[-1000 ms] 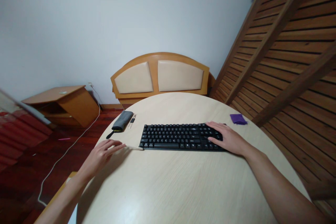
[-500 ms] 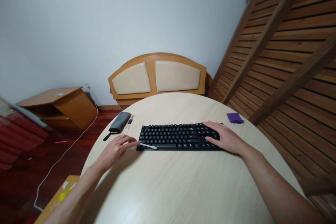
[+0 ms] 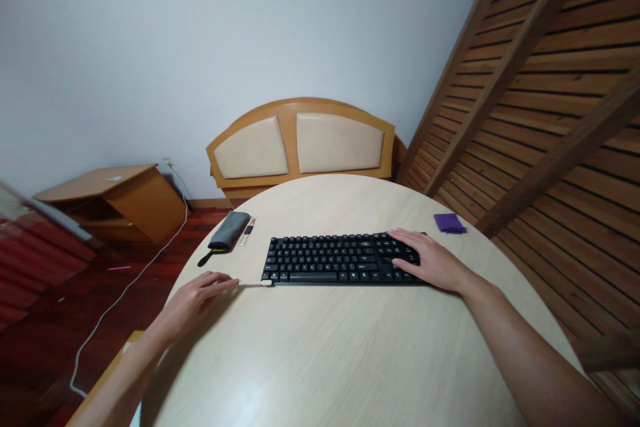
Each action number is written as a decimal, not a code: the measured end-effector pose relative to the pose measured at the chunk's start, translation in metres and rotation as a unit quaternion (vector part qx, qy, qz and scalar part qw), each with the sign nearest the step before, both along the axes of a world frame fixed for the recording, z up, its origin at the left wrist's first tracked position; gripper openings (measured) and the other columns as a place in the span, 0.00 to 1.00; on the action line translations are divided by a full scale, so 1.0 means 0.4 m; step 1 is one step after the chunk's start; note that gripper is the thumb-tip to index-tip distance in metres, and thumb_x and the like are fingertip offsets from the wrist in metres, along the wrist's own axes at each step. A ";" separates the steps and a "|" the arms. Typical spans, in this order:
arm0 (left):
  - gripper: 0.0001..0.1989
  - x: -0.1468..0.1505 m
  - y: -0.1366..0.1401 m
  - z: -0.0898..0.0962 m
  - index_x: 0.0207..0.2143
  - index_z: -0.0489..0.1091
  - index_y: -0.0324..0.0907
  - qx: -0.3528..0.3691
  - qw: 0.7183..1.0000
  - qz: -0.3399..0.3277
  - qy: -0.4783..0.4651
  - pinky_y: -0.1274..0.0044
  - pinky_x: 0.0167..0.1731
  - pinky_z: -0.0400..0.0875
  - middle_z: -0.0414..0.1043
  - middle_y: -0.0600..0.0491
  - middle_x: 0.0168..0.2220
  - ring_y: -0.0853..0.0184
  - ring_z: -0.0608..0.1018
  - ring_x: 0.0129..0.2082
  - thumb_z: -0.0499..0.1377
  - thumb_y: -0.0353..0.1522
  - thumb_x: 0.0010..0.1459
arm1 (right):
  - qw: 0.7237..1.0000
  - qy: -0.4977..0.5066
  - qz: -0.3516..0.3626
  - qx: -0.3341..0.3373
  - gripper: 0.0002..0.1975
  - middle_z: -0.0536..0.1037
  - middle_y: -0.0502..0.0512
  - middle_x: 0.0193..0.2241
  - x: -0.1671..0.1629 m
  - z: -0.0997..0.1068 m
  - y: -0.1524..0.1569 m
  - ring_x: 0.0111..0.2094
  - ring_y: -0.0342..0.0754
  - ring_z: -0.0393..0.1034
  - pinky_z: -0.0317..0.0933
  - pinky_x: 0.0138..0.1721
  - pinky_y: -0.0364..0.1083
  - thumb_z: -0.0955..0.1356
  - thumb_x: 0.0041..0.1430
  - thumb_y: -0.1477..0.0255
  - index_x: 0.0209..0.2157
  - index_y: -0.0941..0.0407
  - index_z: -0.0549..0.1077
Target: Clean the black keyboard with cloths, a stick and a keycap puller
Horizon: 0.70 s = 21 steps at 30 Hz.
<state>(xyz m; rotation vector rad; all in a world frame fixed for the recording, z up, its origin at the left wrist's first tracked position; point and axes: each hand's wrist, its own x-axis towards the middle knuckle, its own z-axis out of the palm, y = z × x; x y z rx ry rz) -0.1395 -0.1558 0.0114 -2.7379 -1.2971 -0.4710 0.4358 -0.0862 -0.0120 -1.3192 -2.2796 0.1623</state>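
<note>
A black keyboard (image 3: 320,259) lies on the round pale wooden table (image 3: 340,353). My left hand (image 3: 203,297) is left of its near left corner, closed in a pinch on a slim white stick with a thicker end (image 3: 267,283). That end touches the keyboard's near left corner; whether it is a swab or a small brush I cannot tell. My right hand (image 3: 430,260) lies over the number pad at the right end, fingers stretched and resting on the keys. Part of the pad is hidden under it.
A grey pouch (image 3: 229,231) with a dark loop lies at the table's left, beside small pale sticks with a black piece (image 3: 249,230). A folded purple cloth (image 3: 449,223) is at the right. A headboard (image 3: 300,140) stands behind, wooden slats (image 3: 540,167) to the right.
My left hand has moved left and slightly toward me, drawing the stick's thick end from beside the space bar to the keyboard's near left corner. My right hand stays in place.
</note>
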 end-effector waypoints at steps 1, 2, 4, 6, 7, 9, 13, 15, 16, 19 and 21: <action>0.24 -0.014 0.000 -0.002 0.55 0.75 0.49 -0.005 1.000 0.007 0.000 0.78 0.41 0.76 0.78 0.47 0.46 0.64 0.81 0.42 0.47 0.25 0.65 | 1.000 0.002 0.000 0.000 0.30 0.72 0.60 0.61 0.000 0.000 0.000 0.63 0.62 0.64 0.57 0.63 0.65 0.67 0.62 0.56 0.63 0.52 0.68; 0.24 -0.025 0.000 -0.004 0.55 0.75 0.49 -0.009 1.000 0.010 -0.001 0.78 0.42 0.76 0.78 0.47 0.47 0.64 0.81 0.42 0.47 0.25 0.65 | 1.000 0.004 0.000 0.001 0.30 0.72 0.60 0.61 -0.001 0.001 0.000 0.62 0.62 0.64 0.57 0.63 0.65 0.67 0.62 0.56 0.63 0.52 0.68; 0.24 -0.034 -0.001 -0.007 0.55 0.75 0.49 -0.017 1.000 0.016 -0.002 0.78 0.43 0.76 0.78 0.47 0.47 0.64 0.81 0.43 0.46 0.25 0.65 | 1.000 0.006 0.000 0.001 0.30 0.72 0.59 0.61 -0.002 0.002 0.000 0.62 0.62 0.65 0.57 0.63 0.66 0.67 0.62 0.56 0.63 0.51 0.68; 0.25 -0.026 -0.001 -0.006 0.55 0.75 0.49 -0.019 1.000 0.015 -0.002 0.78 0.43 0.76 0.78 0.48 0.48 0.65 0.81 0.44 0.46 0.23 0.65 | 1.000 0.006 0.000 0.003 0.30 0.72 0.59 0.61 -0.003 0.001 -0.001 0.62 0.63 0.65 0.57 0.63 0.67 0.68 0.62 0.56 0.63 0.50 0.68; 0.26 -0.016 0.000 -0.005 0.56 0.74 0.49 -0.020 1.000 0.011 0.001 0.78 0.44 0.75 0.77 0.48 0.48 0.65 0.81 0.44 0.46 0.22 0.64 | 1.000 0.006 0.000 0.004 0.30 0.72 0.59 0.61 -0.003 0.001 -0.001 0.62 0.63 0.65 0.57 0.63 0.67 0.68 0.62 0.56 0.63 0.50 0.68; 0.28 0.017 0.002 0.001 0.56 0.74 0.49 -0.021 1.000 -0.001 0.008 0.78 0.44 0.75 0.77 0.48 0.48 0.65 0.80 0.45 0.46 0.21 0.62 | 1.000 0.002 0.001 0.006 0.30 0.72 0.60 0.61 -0.002 0.000 -0.001 0.62 0.62 0.64 0.57 0.63 0.66 0.67 0.62 0.57 0.64 0.51 0.68; 0.28 0.113 0.012 0.020 0.56 0.73 0.48 -0.013 0.999 -0.029 0.014 0.77 0.41 0.75 0.76 0.48 0.47 0.65 0.79 0.42 0.48 0.19 0.60 | 1.000 -0.002 0.002 0.005 0.30 0.71 0.60 0.62 -0.002 0.000 -0.002 0.63 0.62 0.64 0.57 0.63 0.66 0.67 0.63 0.57 0.64 0.52 0.67; 0.29 0.166 0.019 0.028 0.56 0.73 0.49 0.006 0.999 -0.041 0.012 0.75 0.41 0.75 0.76 0.48 0.46 0.65 0.79 0.42 0.48 0.18 0.59 | 1.000 -0.002 0.003 0.006 0.29 0.71 0.59 0.62 -0.003 0.001 -0.003 0.63 0.62 0.63 0.57 0.63 0.66 0.67 0.64 0.57 0.64 0.52 0.67; 0.30 0.192 0.024 0.030 0.56 0.73 0.50 0.010 0.999 -0.044 0.016 0.74 0.42 0.75 0.76 0.48 0.47 0.64 0.79 0.43 0.48 0.17 0.59 | 1.000 -0.002 0.003 0.006 0.29 0.71 0.59 0.62 -0.003 0.002 -0.004 0.63 0.62 0.63 0.58 0.63 0.65 0.66 0.64 0.58 0.64 0.52 0.67; 0.27 0.265 0.036 0.032 0.58 0.71 0.51 0.019 0.997 -0.073 0.032 0.71 0.41 0.76 0.76 0.49 0.48 0.63 0.78 0.43 0.49 0.20 0.63 | 1.000 -0.002 0.003 0.009 0.28 0.71 0.60 0.62 -0.004 0.002 -0.005 0.63 0.61 0.63 0.57 0.63 0.65 0.65 0.65 0.60 0.64 0.52 0.67; 0.23 0.311 0.044 0.030 0.58 0.71 0.49 0.025 0.995 -0.093 0.031 0.70 0.39 0.77 0.76 0.49 0.47 0.62 0.78 0.42 0.51 0.23 0.65 | 1.000 -0.001 0.002 0.011 0.27 0.71 0.61 0.62 -0.005 0.001 -0.006 0.63 0.61 0.64 0.57 0.64 0.65 0.65 0.65 0.60 0.63 0.53 0.67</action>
